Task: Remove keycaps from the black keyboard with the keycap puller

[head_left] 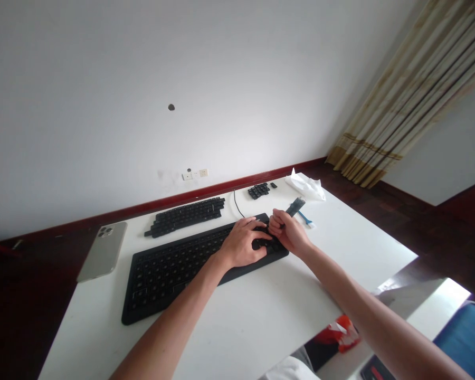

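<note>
A black keyboard (pixel 174 266) lies on the white table (pixel 237 316). My left hand (pixel 243 243) rests on its right end with the fingers spread flat over the keys. My right hand (pixel 288 231) is just beside it at the keyboard's right edge, fingers curled around a dark flat tool (pixel 296 206) that sticks up and away from the fist. The tool's tip near the keys is hidden by my fingers.
Rows of removed black keycaps (pixel 186 215) lie behind the keyboard, a smaller group (pixel 259 190) farther right. A phone (pixel 103 250) hangs over the left table edge. A white crumpled bag (pixel 304 186), a blue tool (pixel 305 218) and a black cable (pixel 237 203) are near the back.
</note>
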`<state>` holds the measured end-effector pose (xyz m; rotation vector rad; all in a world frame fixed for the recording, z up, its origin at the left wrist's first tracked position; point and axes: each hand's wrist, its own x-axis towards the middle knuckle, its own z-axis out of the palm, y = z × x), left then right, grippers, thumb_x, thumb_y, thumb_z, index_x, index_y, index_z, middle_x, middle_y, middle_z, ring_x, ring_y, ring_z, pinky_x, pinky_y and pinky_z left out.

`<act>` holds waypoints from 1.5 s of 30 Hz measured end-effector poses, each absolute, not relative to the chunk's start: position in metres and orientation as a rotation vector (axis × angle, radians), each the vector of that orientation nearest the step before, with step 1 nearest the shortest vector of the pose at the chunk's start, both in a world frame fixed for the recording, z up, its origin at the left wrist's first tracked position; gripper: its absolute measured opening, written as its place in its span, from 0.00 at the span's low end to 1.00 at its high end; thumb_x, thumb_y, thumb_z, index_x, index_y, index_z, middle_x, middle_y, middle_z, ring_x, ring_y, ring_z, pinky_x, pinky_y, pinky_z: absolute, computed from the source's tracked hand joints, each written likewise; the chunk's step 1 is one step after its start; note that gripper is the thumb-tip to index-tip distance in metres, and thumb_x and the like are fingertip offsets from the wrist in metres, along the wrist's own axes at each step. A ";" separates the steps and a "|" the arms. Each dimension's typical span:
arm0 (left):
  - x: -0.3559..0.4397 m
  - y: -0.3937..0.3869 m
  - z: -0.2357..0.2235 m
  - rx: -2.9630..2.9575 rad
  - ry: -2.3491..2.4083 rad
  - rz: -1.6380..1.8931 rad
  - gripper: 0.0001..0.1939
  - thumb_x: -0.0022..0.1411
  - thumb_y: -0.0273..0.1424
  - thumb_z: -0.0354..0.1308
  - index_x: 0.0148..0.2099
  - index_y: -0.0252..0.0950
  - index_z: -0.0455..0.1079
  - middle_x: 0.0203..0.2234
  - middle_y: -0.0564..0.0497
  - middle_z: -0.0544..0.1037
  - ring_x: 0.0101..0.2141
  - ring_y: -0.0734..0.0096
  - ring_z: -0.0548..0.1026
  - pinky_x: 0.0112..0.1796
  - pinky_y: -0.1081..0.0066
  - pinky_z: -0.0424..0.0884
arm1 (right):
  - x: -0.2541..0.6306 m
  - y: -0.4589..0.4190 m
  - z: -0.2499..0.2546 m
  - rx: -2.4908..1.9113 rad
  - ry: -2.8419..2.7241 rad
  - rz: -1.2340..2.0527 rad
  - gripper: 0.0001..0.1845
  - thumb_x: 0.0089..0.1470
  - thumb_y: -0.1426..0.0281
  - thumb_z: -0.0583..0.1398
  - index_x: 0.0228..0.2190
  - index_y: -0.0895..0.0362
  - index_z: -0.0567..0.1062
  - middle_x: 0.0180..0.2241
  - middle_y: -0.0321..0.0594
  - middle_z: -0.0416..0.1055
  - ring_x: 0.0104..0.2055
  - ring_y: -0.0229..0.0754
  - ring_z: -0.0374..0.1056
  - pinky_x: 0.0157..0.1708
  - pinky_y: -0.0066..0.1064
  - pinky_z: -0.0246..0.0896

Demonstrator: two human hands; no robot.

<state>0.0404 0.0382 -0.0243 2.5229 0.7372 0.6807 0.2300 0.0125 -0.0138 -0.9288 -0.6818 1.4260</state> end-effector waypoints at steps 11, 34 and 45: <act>0.040 0.040 -0.024 2.479 0.727 0.660 0.16 0.62 0.28 0.63 0.50 0.46 0.84 0.61 0.53 0.77 0.67 0.51 0.66 0.71 0.50 0.58 | 0.225 0.005 -0.015 -1.013 -0.710 1.286 0.27 0.54 0.55 0.72 0.20 0.55 0.65 0.21 0.32 0.59 0.23 0.35 0.55 0.22 0.30 0.52; 0.040 0.037 -0.025 2.492 0.757 0.698 0.14 0.64 0.28 0.61 0.51 0.45 0.80 0.58 0.51 0.78 0.63 0.55 0.69 0.67 0.53 0.64 | 0.216 -0.003 -0.035 -1.123 -1.148 0.970 0.27 0.63 0.60 0.62 0.17 0.54 0.62 0.17 0.32 0.54 0.21 0.34 0.48 0.21 0.32 0.41; 0.057 0.029 -0.025 2.618 0.878 0.402 0.24 0.74 0.41 0.53 0.68 0.44 0.69 0.76 0.49 0.54 0.75 0.40 0.47 0.72 0.41 0.47 | 0.213 -0.011 -0.038 -1.117 -1.187 0.835 0.27 0.65 0.59 0.61 0.17 0.54 0.61 0.18 0.34 0.55 0.23 0.37 0.49 0.23 0.34 0.45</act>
